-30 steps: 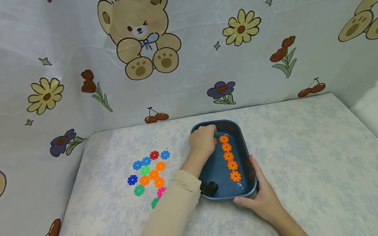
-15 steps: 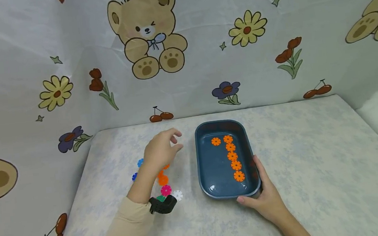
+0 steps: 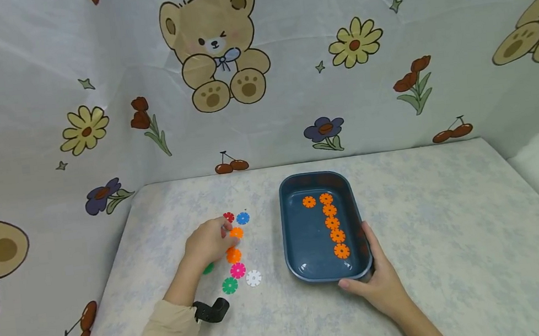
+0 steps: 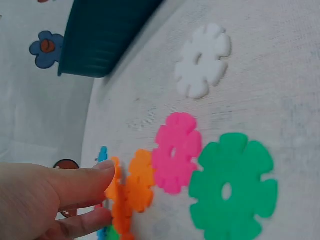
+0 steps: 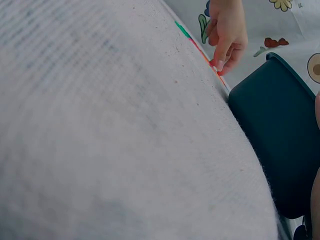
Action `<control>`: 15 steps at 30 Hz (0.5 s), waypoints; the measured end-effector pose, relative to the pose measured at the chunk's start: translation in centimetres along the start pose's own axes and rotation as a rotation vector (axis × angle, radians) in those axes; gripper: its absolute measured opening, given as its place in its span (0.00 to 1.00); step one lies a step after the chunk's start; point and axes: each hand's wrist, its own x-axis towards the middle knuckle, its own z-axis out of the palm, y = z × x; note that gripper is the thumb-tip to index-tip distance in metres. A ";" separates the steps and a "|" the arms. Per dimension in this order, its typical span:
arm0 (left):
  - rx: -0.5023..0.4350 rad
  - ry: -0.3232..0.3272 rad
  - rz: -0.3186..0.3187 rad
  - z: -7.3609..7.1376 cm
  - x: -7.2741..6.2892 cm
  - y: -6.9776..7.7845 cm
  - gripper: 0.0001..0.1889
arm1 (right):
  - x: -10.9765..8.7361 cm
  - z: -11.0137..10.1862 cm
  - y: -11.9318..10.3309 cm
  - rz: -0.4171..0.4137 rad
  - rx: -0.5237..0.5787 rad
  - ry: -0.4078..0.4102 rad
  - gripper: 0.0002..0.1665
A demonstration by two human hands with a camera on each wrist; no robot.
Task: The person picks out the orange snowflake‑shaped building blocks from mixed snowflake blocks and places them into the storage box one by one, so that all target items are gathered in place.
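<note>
Flower-shaped plastic discs lie on the table's left side. My left hand [image 3: 210,242] is bent over them, thumb and finger curled at opposite sides of an orange disc [image 3: 236,232] that lies among the others. In the left wrist view its fingertips [image 4: 102,174] touch orange plastic; the hand covers several discs in the head view. My right hand [image 3: 380,285] holds the dark blue tray [image 3: 284,233] at its near right corner, thumb at the front and fingers along the side. Inside the tray, several orange discs [image 3: 332,222] form a column, with one orange disc [image 3: 309,202] beside its top.
Around the left hand lie a red disc [image 3: 228,217], a blue disc [image 3: 242,218], a pink disc [image 3: 238,270], a green disc [image 3: 230,285] and a white disc [image 3: 254,278]. A printed cloth [image 3: 270,134] hangs behind the table [image 3: 447,236].
My left hand has left the tray and moved left and down onto the loose discs. One orange disc now shows at the tray's upper left. The right hand keeps its hold.
</note>
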 end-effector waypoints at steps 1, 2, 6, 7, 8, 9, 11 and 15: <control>-0.008 0.002 -0.005 0.2 0.2 -0.1 0.15 | 0.0 0.0 0.0 0.002 -0.002 -0.001 0.76; -0.018 0.004 -0.011 0.4 0.3 -0.2 0.15 | 0.0 0.1 0.0 0.003 -0.002 -0.002 0.76; -0.089 0.004 -0.013 0.8 0.7 -0.5 0.14 | 0.1 0.1 0.0 0.004 0.005 -0.005 0.76; -0.108 0.005 -0.005 0.9 0.8 -0.5 0.13 | 0.1 0.1 0.1 0.005 0.005 -0.005 0.76; -0.126 0.006 0.009 0.9 0.8 -0.5 0.13 | 0.1 0.1 0.1 0.003 0.007 -0.005 0.76; -0.146 0.007 0.027 1.0 0.8 -0.6 0.12 | 0.1 0.1 0.1 0.002 0.007 -0.004 0.76; -0.194 0.004 0.070 1.2 0.9 -0.6 0.10 | 0.0 0.0 0.2 0.000 0.007 -0.002 0.76; -0.368 -0.043 0.130 1.0 0.8 -0.3 0.05 | 0.0 -0.1 0.2 0.000 0.002 -0.001 0.76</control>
